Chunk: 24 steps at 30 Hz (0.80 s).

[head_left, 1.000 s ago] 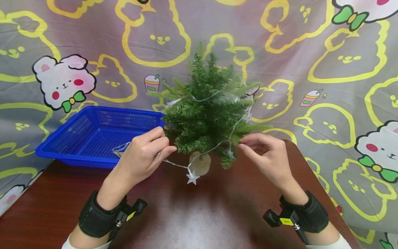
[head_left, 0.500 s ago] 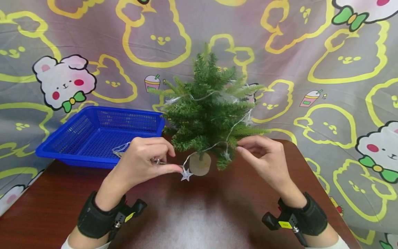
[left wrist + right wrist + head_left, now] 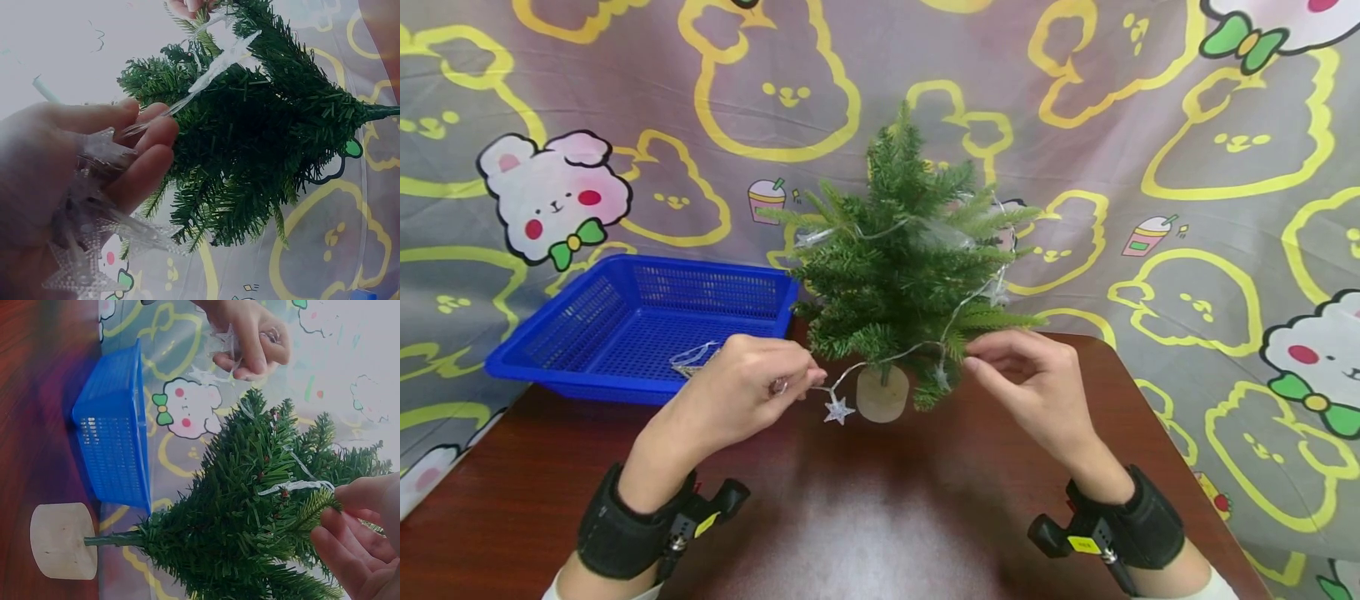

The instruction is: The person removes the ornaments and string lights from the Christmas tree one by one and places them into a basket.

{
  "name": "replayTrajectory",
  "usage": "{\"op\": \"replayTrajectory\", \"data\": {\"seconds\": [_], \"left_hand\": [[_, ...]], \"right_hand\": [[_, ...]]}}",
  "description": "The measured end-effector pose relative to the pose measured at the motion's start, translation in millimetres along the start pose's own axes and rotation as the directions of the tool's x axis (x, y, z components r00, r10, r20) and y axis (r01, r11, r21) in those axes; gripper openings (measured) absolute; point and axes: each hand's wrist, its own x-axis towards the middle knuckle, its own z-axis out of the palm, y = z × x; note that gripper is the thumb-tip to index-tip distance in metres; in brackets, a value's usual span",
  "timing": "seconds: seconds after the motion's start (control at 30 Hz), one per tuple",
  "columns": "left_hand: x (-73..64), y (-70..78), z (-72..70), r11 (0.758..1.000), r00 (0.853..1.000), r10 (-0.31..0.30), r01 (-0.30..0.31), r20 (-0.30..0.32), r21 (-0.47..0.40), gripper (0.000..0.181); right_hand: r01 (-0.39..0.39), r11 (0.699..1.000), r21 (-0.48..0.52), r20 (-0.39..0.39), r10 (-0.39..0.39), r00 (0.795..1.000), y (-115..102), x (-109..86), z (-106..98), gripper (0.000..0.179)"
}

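Note:
A small artificial Christmas tree (image 3: pixel 895 275) with a pale round wooden base (image 3: pixel 882 395) stands mid-table. Clear star string lights (image 3: pixel 838 409) run across its front and upper branches. My left hand (image 3: pixel 733 392), left of the base, pinches the wire close to a hanging star. More clear stars (image 3: pixel 78 269) are bunched in that palm, as the left wrist view shows. On the other side, my right hand (image 3: pixel 1030 379) pinches the tip of a lower branch (image 3: pixel 315 509) between thumb and fingers, right where the wire crosses it. Another star (image 3: pixel 942 377) hangs beside that branch.
Behind my left hand, a blue plastic basket (image 3: pixel 587 385) sits at the table's back left. A thin-wired ornament (image 3: pixel 688 367) lies inside it, partly hidden by the hand. A patterned cloth (image 3: pixel 1150 150) hangs behind the brown table (image 3: pixel 880 533).
The left hand has shifted its hold along the wire, drawing the front star left and slightly up. The tree's top has swung right. My right hand has edged left with the branch.

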Motion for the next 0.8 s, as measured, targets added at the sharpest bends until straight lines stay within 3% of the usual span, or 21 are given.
{"op": "replayTrajectory", "data": {"seconds": [0.1, 0.2, 0.33, 0.5, 0.67, 0.8], "left_hand": [[0.9, 2.8, -1.0, 0.997, 0.997, -0.069, 0.068, 0.03, 0.023, 0.035], [1.5, 3.7, 0.2, 0.991, 0.993, -0.112, 0.109, 0.038, 0.074, 0.028], [2.3, 3.2, 4.4, 0.982, 0.995, -0.098, 0.096, 0.002, 0.16, 0.007], [2.9, 3.9, 8.6, 0.984, 0.997, -0.052, 0.06, -0.054, 0.168, 0.035], [3.0, 7.5, 10.5, 0.985, 0.99, -0.04, 0.062, -0.136, 0.162, 0.028], [2.6, 10.3, 11.6, 0.958, 0.987, -0.068, 0.105, -0.145, 0.268, 0.032]], "right_hand": [[-0.005, 1.0, 0.005, 0.002, 0.005, 1.0, -1, -0.5, 0, 0.018], [-0.001, 1.0, 0.011, 0.004, 0.001, 1.0, -2, -0.8, 1, 0.019], [-0.003, 1.0, 0.016, 0.007, 0.003, 1.0, -2, -1.0, 2, 0.02], [-0.004, 1.0, 0.014, 0.01, 0.004, 1.0, -2, -1.3, 3, 0.019], [-0.009, 1.0, 0.006, 0.01, 0.009, 1.0, -4, -1.5, 4, 0.019], [-0.003, 1.0, 0.006, 0.009, 0.003, 1.0, -5, -1.8, 5, 0.019]]}}
